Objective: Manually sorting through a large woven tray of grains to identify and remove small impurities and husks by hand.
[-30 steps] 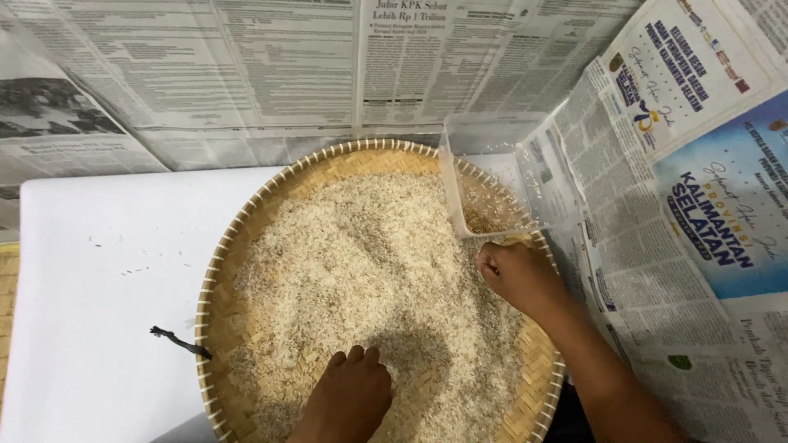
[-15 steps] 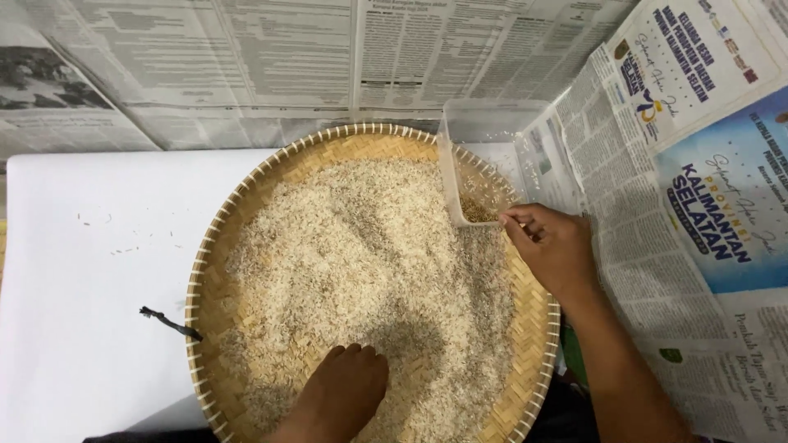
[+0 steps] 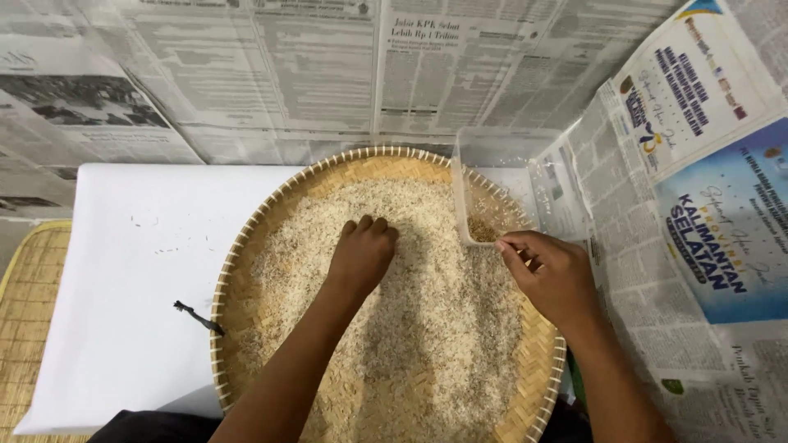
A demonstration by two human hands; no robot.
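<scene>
A round woven bamboo tray (image 3: 246, 246) holds a wide layer of pale rice grains (image 3: 427, 328). My left hand (image 3: 363, 254) lies on the rice near the tray's middle, fingers curled down into the grains. My right hand (image 3: 546, 275) is at the tray's right side, fingertips pinched together beside a clear plastic container (image 3: 469, 193) that stands on the far right rim with a few husks inside. Whether the pinch holds a grain is too small to tell.
The tray sits on a white sheet (image 3: 123, 312). Newspaper (image 3: 328, 74) covers the back wall and the right side (image 3: 698, 246). A small black twig-like bit (image 3: 197, 316) lies left of the tray. A woven mat (image 3: 29, 328) shows at far left.
My left hand has reached from the tray's near edge up to the middle of the rice. My right hand has stayed beside the clear container, shifting slightly.
</scene>
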